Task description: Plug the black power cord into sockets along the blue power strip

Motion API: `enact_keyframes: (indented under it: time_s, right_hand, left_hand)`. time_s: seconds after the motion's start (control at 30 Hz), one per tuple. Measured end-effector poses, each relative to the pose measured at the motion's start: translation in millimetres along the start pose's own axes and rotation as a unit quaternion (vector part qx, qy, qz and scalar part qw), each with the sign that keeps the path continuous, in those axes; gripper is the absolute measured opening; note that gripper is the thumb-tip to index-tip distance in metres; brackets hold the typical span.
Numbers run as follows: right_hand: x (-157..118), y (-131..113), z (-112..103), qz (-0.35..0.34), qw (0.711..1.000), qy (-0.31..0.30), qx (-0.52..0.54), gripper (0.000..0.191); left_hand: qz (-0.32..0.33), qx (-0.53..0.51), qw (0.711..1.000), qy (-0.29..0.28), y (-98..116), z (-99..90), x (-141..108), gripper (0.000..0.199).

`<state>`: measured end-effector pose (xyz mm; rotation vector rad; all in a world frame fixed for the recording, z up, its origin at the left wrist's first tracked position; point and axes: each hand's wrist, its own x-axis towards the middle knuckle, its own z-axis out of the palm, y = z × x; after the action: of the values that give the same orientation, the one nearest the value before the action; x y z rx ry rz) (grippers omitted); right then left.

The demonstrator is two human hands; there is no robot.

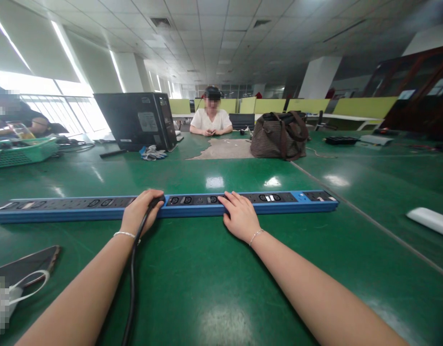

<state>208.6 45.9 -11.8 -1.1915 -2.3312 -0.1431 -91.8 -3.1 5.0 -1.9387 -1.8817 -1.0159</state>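
A long blue power strip [192, 210] with black sockets lies across the green table [192, 269]. My left hand [141, 211] is closed on the black plug [158, 199] of a power cable [132, 283], at the strip just left of its middle. Whether the plug's tip sits in a socket is hidden by my fingers. The cable runs from my hand down to the bottom edge. My right hand [239, 215] rests on the strip right of the middle, fingers apart, holding nothing.
Behind the strip stand a black computer case [135, 120], gloves [153, 153] and a brown bag [279, 137]. A green basket [23, 154] is at left, a phone [30, 264] at lower left, a white object [430, 222] at right. One person sits opposite, another far left.
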Motion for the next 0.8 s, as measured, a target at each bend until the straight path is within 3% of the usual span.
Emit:
enact_keyframes:
  time_s: [0.2, 0.4, 0.6, 0.7, 0.8]
  right_hand:
    - [0.0, -0.8, -1.4, 0.000, 1.000, -0.003, 0.000, 0.050]
    - [0.5, -0.4, -0.8, -0.001, 1.000, 0.000, -0.004, 0.050]
    - [0.4, 0.4, 0.7, -0.004, 1.000, 0.004, -0.008, 0.050]
    - [0.4, 0.7, 1.0, -0.004, 1.000, 0.004, -0.008, 0.050]
    - [0.4, 0.7, 0.9, -0.002, 1.000, 0.003, -0.006, 0.050]
  left_hand:
    - [0.040, -0.006, 0.999, 0.019, -2.8, -0.3, -7.7, 0.032]
    - [0.024, -0.009, 1.000, 0.005, -2.9, -0.5, -6.0, 0.032]
    - [0.018, -0.016, 0.999, 0.046, -2.3, 6.0, -6.5, 0.027]
    - [0.024, -0.025, 0.999, 0.041, -2.6, 7.2, -7.5, 0.027]
    - [-0.006, -0.004, 0.999, 0.032, -1.3, 6.1, -8.8, 0.030]
